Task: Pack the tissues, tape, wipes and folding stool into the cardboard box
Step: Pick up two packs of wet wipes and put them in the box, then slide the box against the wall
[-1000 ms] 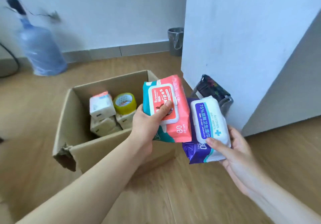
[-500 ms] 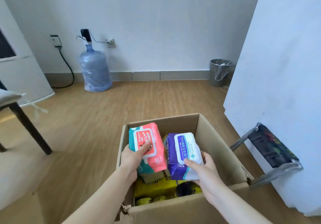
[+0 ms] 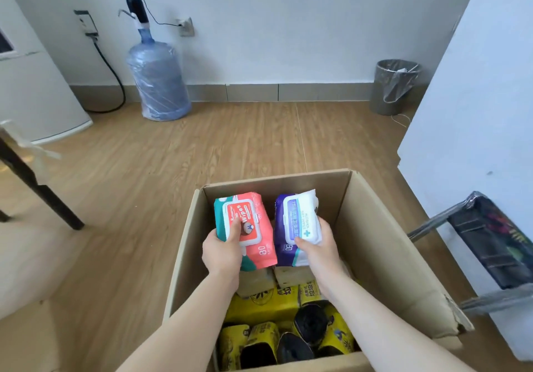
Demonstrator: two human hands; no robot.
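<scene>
Both hands were inside the cardboard box (image 3: 383,244), toward its far wall. The left hand (image 3: 223,252) gripped the red wipes pack (image 3: 248,227); the right hand (image 3: 318,246) gripped the purple wipes pack (image 3: 297,224), the two just beside each other above pale tissue packs (image 3: 256,280). Released this high, either pack could probably tip off the uneven tissues onto the yellow bag rolls (image 3: 268,340) at the near wall. The folding stool (image 3: 490,241) remained outside, by the right wall.

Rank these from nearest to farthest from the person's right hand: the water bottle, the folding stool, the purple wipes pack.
1. Purple-and-white wipes pack: held in the right hand.
2. Black metal-framed folding stool: right, against the wall.
3. Large blue water bottle: far left.
</scene>
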